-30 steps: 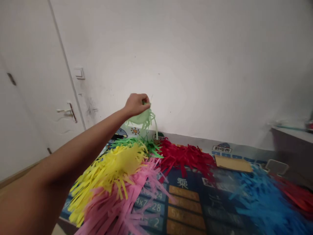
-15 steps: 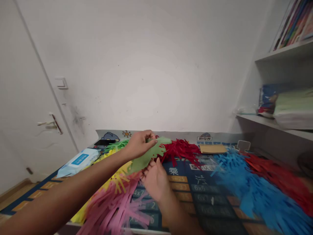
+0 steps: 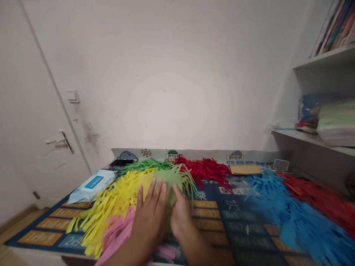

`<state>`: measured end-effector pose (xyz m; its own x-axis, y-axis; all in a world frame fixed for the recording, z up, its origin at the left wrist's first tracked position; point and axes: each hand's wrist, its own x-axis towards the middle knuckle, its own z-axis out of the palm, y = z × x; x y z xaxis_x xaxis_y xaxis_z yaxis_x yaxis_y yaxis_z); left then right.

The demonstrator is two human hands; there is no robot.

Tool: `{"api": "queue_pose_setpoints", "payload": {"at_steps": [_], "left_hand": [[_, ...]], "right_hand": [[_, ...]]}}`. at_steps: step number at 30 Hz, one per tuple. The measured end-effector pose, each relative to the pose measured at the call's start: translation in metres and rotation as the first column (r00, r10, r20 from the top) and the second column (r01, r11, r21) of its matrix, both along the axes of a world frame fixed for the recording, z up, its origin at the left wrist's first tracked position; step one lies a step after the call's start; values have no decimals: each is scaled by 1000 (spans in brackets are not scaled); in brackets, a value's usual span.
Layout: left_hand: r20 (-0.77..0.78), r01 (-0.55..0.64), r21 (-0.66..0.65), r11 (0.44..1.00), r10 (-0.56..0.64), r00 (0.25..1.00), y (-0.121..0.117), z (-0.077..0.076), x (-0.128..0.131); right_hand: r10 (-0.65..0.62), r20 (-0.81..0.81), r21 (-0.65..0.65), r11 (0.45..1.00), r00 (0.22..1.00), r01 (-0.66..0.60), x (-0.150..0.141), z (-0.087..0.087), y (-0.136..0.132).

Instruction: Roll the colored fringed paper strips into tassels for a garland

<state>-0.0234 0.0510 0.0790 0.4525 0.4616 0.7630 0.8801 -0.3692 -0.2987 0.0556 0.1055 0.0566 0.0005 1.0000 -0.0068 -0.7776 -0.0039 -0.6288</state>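
My left hand (image 3: 152,207) lies flat with its fingers spread on fringed tissue paper, its fingertips over the edge where yellow meets light green. Close beside it on the right, my right hand (image 3: 181,214) rests on the light green fringed paper (image 3: 168,176), seen edge-on with a digit stretched forward; its other fingers are partly hidden. Yellow fringed paper (image 3: 111,197) spreads out to the left. Pink fringed paper (image 3: 118,231) shows beneath my left wrist and forearm. Darker green fringe (image 3: 149,163) lies behind the yellow.
Dark red fringe (image 3: 206,170) lies behind to the right, near a tan paper piece (image 3: 245,169). Blue fringe (image 3: 299,218) and red fringe (image 3: 321,199) lie at the right. A wipes packet (image 3: 93,184) and a dark phone-like object (image 3: 121,162) sit left. A shelf (image 3: 310,136) juts out right.
Both hands have come down and nearer, laying the light green paper, held up before, onto the yellow and pink. My left hand has gone from gripping to flat. More yellow fringe shows.
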Motion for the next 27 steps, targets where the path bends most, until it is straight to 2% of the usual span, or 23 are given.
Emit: {"api": "queue_pose_setpoints", "payload": {"at_steps": [3,5,8,12,14,15,17,19,21,24,26,27], "left_hand": [[24,-49,-59,997,50,998,12,-5,-11],[56,-34,-63,997,38,998,16,-1,-19],[64,19,-13,1000,-18,998,19,15,-28],[-51,103,28,994,-101,994,20,40,-20],[-106,144,21,989,-141,984,22,39,-7],[-118,161,9,987,-159,980,25,32,2],[-110,203,-37,978,-206,972,31,10,21],[-72,249,-131,960,-260,963,38,-22,44],[-39,261,-288,921,-284,958,42,-54,68],[-48,239,-529,814,-310,950,38,-86,99],[-58,219,-630,745,-327,943,32,-94,112],[-55,212,-660,721,-327,943,29,-95,115]], "right_hand": [[44,56,-18,999,997,-44,-10,3,-13],[40,137,74,996,990,-51,-15,6,-23],[20,219,216,974,975,-68,-14,15,-28],[43,180,293,951,983,-95,19,36,-11],[-46,215,313,949,976,-24,50,45,1],[-112,245,320,947,963,28,68,47,6],[-249,309,329,934,918,142,111,43,13],[-353,366,317,917,861,241,164,32,14],[-449,448,293,891,773,348,227,19,7],[-554,596,267,819,581,507,314,6,-21],[-618,665,285,728,418,624,344,-1,-47],[-644,692,316,676,325,666,345,-7,-59]]}}
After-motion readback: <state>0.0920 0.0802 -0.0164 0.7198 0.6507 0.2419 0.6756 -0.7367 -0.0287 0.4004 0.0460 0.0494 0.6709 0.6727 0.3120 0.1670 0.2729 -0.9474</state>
